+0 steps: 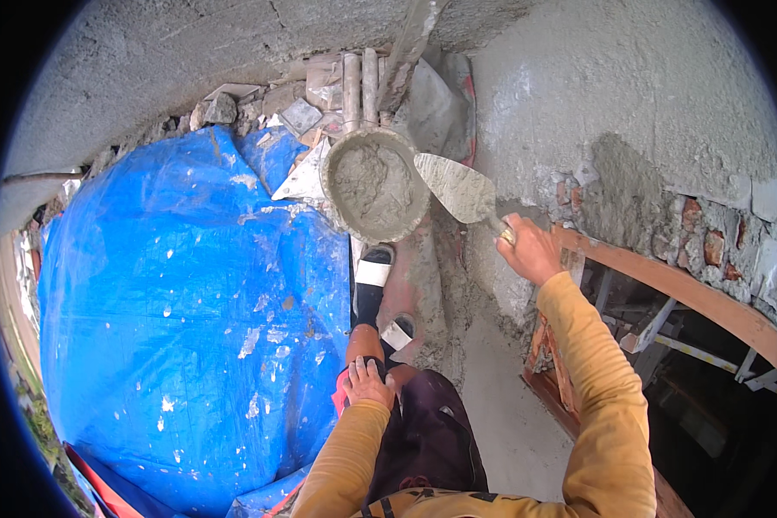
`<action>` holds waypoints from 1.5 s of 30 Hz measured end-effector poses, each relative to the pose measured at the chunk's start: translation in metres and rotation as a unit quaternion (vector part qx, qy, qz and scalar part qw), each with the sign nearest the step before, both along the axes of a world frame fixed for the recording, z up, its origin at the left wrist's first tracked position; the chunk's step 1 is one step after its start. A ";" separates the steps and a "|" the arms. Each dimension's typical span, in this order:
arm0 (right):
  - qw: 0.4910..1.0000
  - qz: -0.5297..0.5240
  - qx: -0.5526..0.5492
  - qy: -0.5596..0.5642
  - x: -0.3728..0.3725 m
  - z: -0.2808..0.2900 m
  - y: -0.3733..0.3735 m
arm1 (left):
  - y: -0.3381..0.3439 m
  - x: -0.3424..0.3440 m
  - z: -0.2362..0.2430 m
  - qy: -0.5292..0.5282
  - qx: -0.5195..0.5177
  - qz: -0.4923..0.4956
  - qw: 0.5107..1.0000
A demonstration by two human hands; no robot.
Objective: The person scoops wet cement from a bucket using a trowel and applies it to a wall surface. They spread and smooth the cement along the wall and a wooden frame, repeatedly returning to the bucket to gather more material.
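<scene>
My right hand [528, 249] grips the handle of a pointed mason's trowel [457, 188], its blade smeared with wet grey mortar and held just right of a round pan [335, 173] full of mortar. The pan sits on the ground ahead of my feet. My left hand [368, 382] rests flat on my left knee, holding nothing. Both arms wear long yellow sleeves. To the right, a plastered wall [613, 104] has a fresh dark patch of mortar [617, 194] beside exposed red bricks [708, 242].
A large blue tarpaulin [181, 302], spattered with mortar, covers the left side. Rubble and broken blocks [233, 108] lie at its far edge, near two pipes [360, 86]. A curved wooden frame [691, 298] spans an opening at lower right. My sandalled feet [375, 276] stand on a mortar-caked surface.
</scene>
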State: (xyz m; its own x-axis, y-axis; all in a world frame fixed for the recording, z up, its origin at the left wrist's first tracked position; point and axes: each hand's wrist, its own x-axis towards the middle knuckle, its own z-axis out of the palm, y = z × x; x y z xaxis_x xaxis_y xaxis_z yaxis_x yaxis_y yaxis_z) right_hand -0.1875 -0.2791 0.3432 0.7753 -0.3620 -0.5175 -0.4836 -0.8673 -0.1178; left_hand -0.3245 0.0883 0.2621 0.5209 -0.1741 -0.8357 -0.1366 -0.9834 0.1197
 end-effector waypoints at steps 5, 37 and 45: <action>0.978 0.147 -0.131 0.064 0.090 -0.175 0.038 | 0.006 0.005 0.005 0.053 -0.005 0.050 0.997; 0.788 -0.536 0.243 -0.182 -0.142 0.064 -0.068 | -0.008 0.010 0.003 0.031 0.013 -0.005 0.999; 0.989 -0.116 0.068 -0.062 -0.077 0.026 -0.037 | -0.009 0.005 0.000 0.046 0.024 -0.002 0.999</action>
State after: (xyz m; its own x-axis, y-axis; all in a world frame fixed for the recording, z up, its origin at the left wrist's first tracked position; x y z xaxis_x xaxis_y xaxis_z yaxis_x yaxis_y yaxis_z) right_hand -0.2649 -0.3166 0.3691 0.7401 -0.4712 -0.4799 -0.6422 -0.7071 -0.2961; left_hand -0.3192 0.0789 0.2623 0.4403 -0.1352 -0.8876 -0.1318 -0.9876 0.0850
